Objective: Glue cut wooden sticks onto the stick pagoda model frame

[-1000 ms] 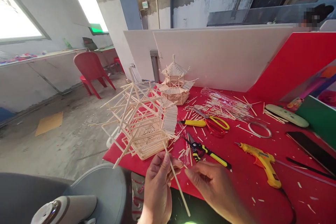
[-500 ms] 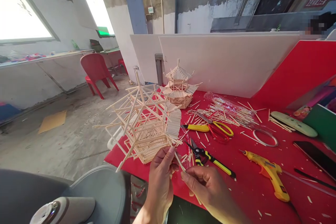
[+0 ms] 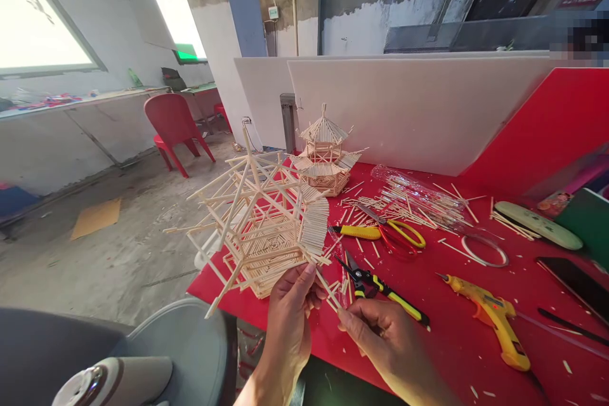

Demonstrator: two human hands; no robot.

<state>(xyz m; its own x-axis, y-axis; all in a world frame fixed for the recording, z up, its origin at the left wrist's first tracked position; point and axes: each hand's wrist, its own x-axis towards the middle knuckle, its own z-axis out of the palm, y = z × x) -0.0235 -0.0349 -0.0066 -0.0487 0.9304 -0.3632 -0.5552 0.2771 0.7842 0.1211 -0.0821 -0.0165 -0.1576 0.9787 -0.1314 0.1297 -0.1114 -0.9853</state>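
A pavilion frame of pale wooden sticks (image 3: 271,222) stands at the table's front left edge, its top open and part of its lower roof covered with short sticks. My left hand (image 3: 295,301) pinches a stick at the frame's lower right corner. My right hand (image 3: 378,333) is closed on the outer end of a thin stick (image 3: 328,288) that slants down from that corner between both hands. Its fingertips partly hide that end. Behind the frame sits a smaller stick pavilion (image 3: 324,152) with a pointed roof.
Right of my hands lie black-and-yellow cutters (image 3: 385,292), red-and-yellow scissors (image 3: 404,233), a yellow utility knife (image 3: 356,231) and a yellow glue gun (image 3: 495,314). Loose sticks (image 3: 423,203) lie behind them. A grey stool (image 3: 195,349) bears a white bottle (image 3: 118,380) at front left.
My right hand has shifted slightly right, and more of the slanting stick shows between the hands. My left hand stays at the corner. The view has shifted a little.
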